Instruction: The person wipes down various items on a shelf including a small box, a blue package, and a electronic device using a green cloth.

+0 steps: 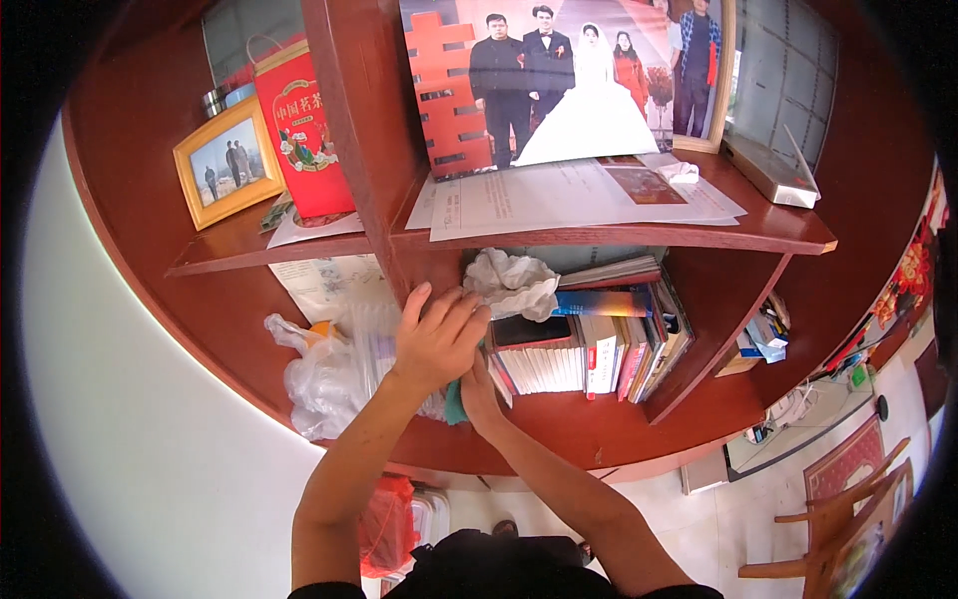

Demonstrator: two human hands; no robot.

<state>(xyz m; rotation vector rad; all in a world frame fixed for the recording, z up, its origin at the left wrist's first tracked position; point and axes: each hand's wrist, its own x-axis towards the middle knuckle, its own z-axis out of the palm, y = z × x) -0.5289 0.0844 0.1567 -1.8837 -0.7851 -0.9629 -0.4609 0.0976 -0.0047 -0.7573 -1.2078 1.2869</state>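
Note:
My left hand (441,337) reaches to the upright divider of a reddish-brown wooden shelf unit, its fingers bent near a crumpled white cloth or paper piece (513,283). Just below it, my right hand (479,393) is beside a green cloth-like thing (454,404), largely hidden by both hands; whether either hand grips it is unclear. Right of my hands stands a row of books (542,369), with a dark flat phone-like object (533,330) on top. To the left, a clear plastic bag (325,382) lies in the neighbouring compartment.
On the shelf above are papers (516,202), a large wedding photo (554,90) and a narrow box (771,172). A framed picture (230,166) and a red paper bag (307,135) stand at the upper left. A red plastic bag (385,524) is below; a wooden chair (838,531) stands lower right.

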